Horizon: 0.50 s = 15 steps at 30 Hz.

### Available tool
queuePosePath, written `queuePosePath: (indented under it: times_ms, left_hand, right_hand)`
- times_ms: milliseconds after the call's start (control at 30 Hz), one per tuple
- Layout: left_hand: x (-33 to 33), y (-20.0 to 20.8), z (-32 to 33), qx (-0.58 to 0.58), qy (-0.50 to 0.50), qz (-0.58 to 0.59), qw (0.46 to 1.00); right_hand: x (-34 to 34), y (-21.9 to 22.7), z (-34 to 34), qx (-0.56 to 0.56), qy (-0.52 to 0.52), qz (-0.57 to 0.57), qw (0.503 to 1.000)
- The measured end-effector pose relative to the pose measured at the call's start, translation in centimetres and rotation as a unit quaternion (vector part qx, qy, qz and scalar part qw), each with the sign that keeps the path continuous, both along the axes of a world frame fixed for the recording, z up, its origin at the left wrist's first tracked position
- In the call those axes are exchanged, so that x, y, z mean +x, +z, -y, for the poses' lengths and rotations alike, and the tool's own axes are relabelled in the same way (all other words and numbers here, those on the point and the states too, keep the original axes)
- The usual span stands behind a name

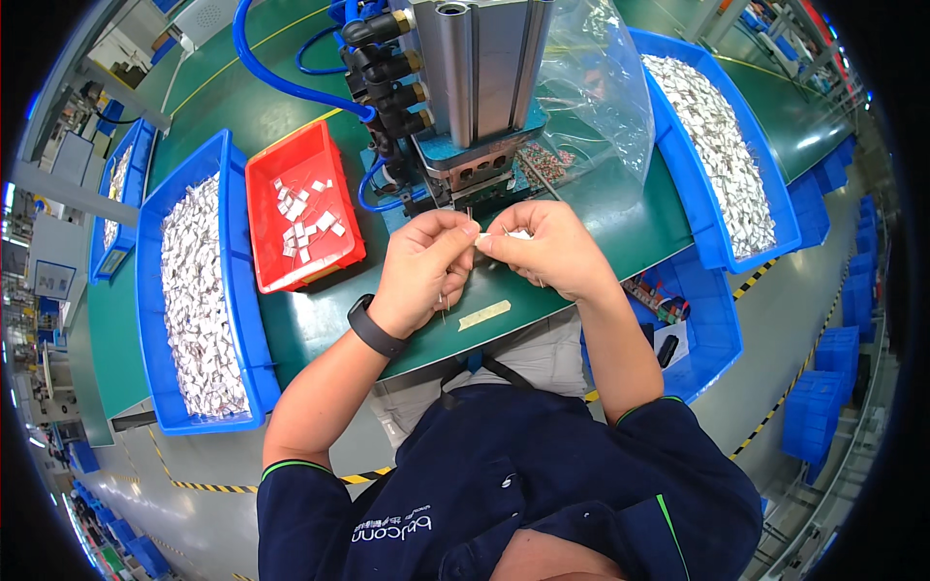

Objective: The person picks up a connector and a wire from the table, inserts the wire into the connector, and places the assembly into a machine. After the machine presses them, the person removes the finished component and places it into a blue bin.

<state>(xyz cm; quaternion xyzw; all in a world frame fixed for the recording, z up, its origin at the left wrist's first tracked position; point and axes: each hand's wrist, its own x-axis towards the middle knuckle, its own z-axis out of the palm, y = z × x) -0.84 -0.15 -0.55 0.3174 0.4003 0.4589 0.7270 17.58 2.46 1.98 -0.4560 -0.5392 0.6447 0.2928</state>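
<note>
In front of a press with a silver cylinder (477, 77), my two hands meet with their fingertips nearly touching. My left hand (426, 263), a black band on its wrist, is closed, and thin wire leads poke out below its curled fingers. Thumb and forefinger of my right hand (557, 250) pinch a small white part (482, 238) at the point where the hands meet. Another white piece (520, 233) shows inside the right hand's curled fingers. The fingers hide most of what both hands hold.
Blue bins full of white parts with wire leads stand left (199, 300) and right (712, 155). A red bin (339, 198) holds several white pieces. Blue air hoses (276, 82) run to the press. A clear plastic bag (601, 87) lies behind it; tape (484, 315) marks the table's front.
</note>
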Motion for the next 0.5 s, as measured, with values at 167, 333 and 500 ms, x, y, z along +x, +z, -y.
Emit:
queuePosePath:
  times_ms: [167, 333, 500]
  left_hand:
    - [0.08, 0.52, -0.05, -0.004, 0.008, 0.037, 0.999]
    - [0.09, 0.91, -0.05, -0.005, 0.001, 0.033, 0.999]
    - [-0.02, 0.85, -0.15, -0.004, -0.014, 0.025, 1.0]
  right_hand:
    - [-0.35, -1.05, 0.41, -0.038, -0.009, -0.105, 0.994]
    - [-0.67, -0.93, 0.35, -0.05, -0.044, -0.147, 0.987]
    - [-0.45, -0.65, -0.44, -0.086, -0.118, -0.189, 0.971]
